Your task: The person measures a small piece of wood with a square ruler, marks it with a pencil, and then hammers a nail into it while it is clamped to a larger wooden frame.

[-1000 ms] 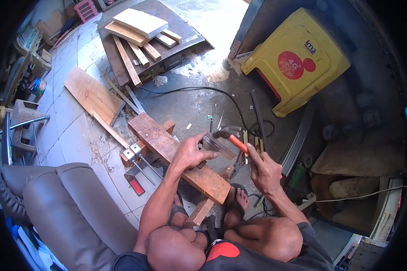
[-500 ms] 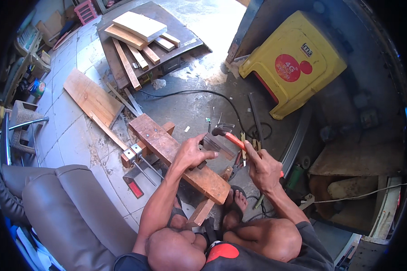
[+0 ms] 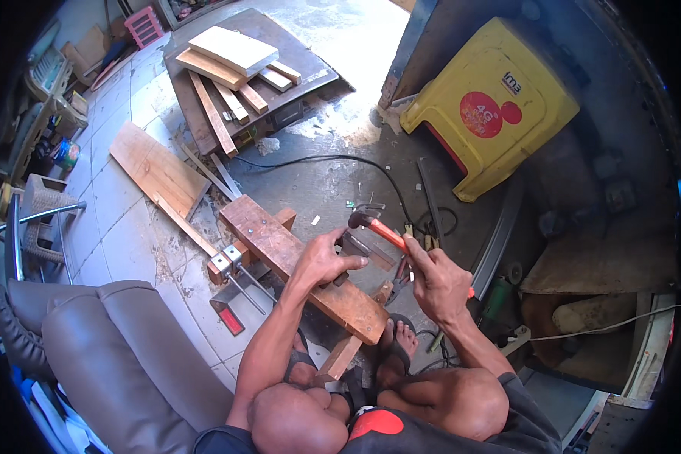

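My left hand (image 3: 325, 261) is closed around what looks like a small wooden hand plane (image 3: 372, 253), dark with a brown side, held tilted above a thick wooden beam (image 3: 259, 233). Part of the plane is hidden by my fingers and thumb. In my right hand (image 3: 439, 286) is a hammer with an orange handle (image 3: 388, 232). Its dark head is right at the upper end of the plane; whether the two touch I cannot tell. The beam lies on crosspieces between my feet and the tiled floor.
A bar clamp (image 3: 225, 261) sits at the beam's left side, with a red-marked square tool (image 3: 227, 318) below. Boards (image 3: 234, 50) are stacked on a dark panel (image 3: 310, 64); a wide plank (image 3: 155, 168) lies left. A yellow stool (image 3: 499, 98) stands right, a brown seat (image 3: 129, 356) at left. A cable (image 3: 340, 157) crosses the floor.
The hammer head has moved slightly left, closer to the plane's upper end. My left hand keeps its hold on the plane. The whole view has shifted a little.
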`<state>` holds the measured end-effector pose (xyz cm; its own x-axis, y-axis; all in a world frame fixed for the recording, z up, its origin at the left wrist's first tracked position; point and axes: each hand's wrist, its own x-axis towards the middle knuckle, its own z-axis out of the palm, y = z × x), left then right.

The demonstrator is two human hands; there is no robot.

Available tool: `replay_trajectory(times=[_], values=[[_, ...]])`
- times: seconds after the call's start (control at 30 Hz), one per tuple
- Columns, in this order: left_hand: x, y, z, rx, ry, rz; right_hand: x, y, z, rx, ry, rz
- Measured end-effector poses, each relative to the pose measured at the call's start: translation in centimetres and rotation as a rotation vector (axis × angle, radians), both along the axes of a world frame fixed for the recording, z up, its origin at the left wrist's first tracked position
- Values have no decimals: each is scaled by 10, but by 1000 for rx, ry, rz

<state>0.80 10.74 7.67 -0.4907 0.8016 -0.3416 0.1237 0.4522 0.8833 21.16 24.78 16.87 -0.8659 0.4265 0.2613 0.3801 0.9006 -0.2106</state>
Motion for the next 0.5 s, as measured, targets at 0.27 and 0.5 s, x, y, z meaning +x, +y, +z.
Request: replay_trajectory(times=[0.27,0.5], values=[[2,2,7,-10,-15,-25,15,12,1,9,25,17],[0,3,20,38,-36,-15,19,4,-2,-47,46,8]])
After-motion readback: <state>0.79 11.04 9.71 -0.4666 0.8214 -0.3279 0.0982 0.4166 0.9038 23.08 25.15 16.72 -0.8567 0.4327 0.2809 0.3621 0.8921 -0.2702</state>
